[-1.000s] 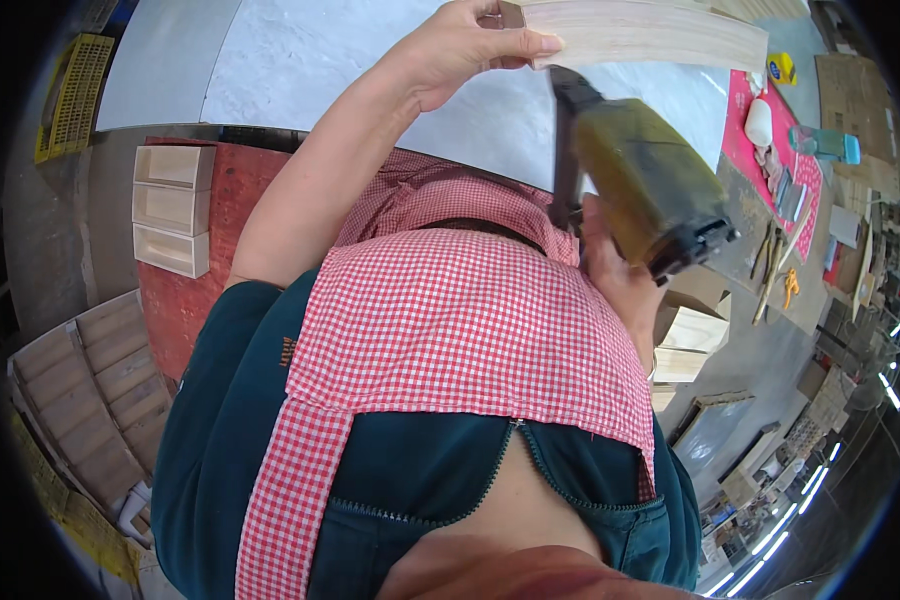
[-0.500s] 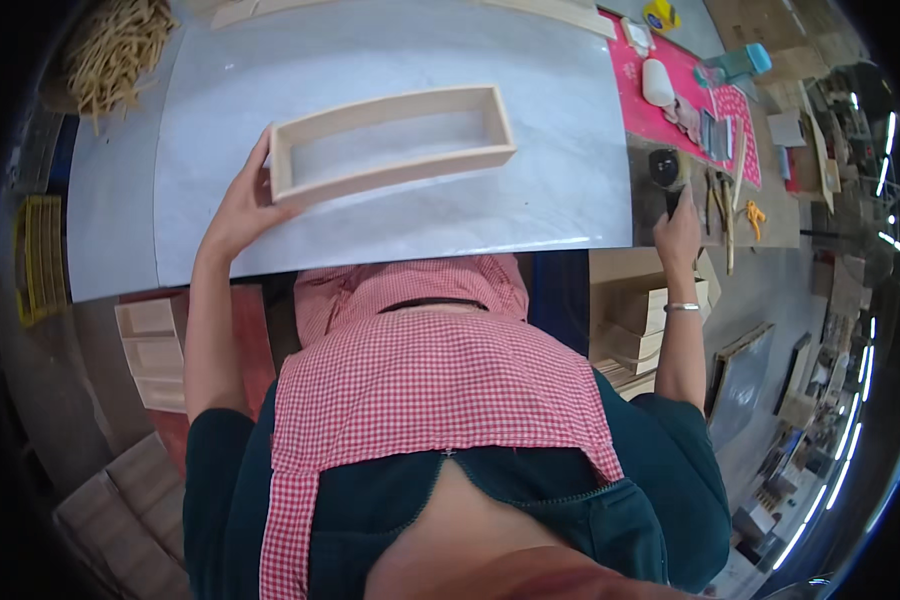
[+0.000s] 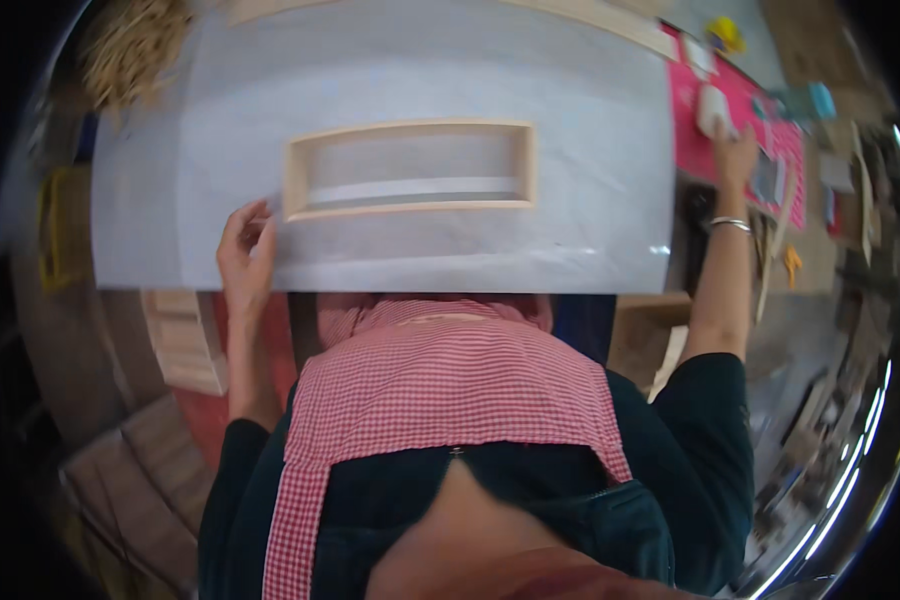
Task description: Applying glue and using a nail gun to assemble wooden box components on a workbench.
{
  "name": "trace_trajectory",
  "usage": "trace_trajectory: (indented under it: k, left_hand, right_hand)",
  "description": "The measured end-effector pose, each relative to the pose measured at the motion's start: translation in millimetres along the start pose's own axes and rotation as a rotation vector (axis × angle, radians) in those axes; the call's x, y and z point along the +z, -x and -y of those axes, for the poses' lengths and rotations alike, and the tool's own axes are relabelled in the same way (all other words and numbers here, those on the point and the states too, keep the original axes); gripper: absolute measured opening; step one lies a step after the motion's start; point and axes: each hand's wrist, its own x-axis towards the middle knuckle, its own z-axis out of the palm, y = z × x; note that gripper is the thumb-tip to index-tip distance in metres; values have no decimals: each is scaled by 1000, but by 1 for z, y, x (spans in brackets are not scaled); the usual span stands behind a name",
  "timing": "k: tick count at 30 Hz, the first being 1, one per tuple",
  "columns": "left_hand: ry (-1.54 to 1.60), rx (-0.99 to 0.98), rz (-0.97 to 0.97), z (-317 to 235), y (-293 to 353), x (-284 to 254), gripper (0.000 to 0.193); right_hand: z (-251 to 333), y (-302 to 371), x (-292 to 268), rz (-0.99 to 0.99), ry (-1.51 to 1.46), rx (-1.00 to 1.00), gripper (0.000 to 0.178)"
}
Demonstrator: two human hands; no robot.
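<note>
At 12 o'clock the pale wooden rectangular frame (image 3: 410,209) looks assembled, remaining work unclear; left hand (image 3: 243,255) at its 8 o'clock has empty, parted fingers, right hand (image 3: 737,158) at 3 meets a white rounded container (image 3: 711,104), grip untellable.

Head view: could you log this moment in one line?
left hand: empty, beside wooden frame | right hand: at white object, grip unclear | wooden frame: on pale table

A fisheye camera on the wearer's head looks steeply down, close above the red-and-white checked cloth apron (image 3: 450,390), facing the pale grey, flat-topped counter (image 3: 420,258) beyond.
</note>
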Motion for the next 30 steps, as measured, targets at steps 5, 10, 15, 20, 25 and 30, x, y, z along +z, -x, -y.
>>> trace_trajectory:
  k: [5,10,15,20,25,30]
  left_hand:
    - [-284,557,-87,-32,19,20,30]
    - [-431,838,37,-59,29,72,36]
    - [-407,739,61,-29,18,119,22]
    - [-431,903,-126,-29,24,129,26]
    - [-480,955,-169,-11,43,124,34]
    - [-463,952,-129,0,47,125,44]
  right_hand:
    - [-57,-83,57,353,84,421,89]
    - [14,-36,28,5,-57,349,88]
    - [129,0,-112,-126,-630,327,75]
    - [202,87,-154,-241,-991,157,54]
    - [262,158,-122,88,-1366,-57,47]
    - [327,217,-119,404,-1120,-264,51]
